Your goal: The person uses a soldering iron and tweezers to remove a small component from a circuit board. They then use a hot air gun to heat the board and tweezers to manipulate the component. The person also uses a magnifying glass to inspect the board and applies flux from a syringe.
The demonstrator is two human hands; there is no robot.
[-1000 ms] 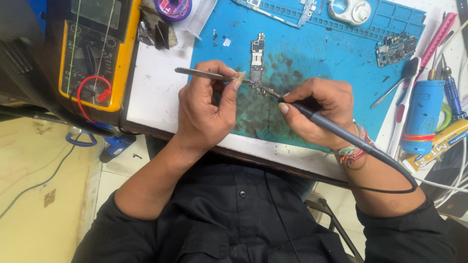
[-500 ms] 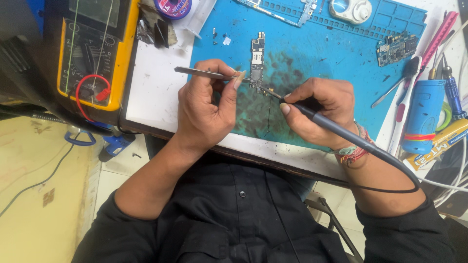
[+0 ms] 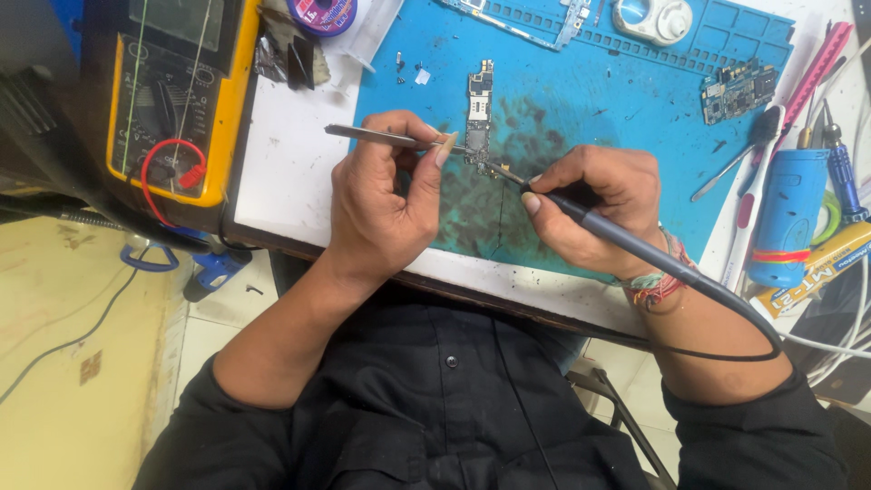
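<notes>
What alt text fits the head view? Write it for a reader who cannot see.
The left hand holds tweezers and the right hand a soldering iron, both meeting at a small circuit board on a blue work mat. A yellow multimeter sits to the left.

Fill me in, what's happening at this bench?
A person is working on a small circuit board lying on a blue mat. The left hand holds metal tweezers pointed at the board's lower end. The right hand grips a corded soldering iron like a pen, its tip at the same spot. A yellow multimeter sits to the left, and a blue cylindrical tool and screwdrivers to the right.
</notes>
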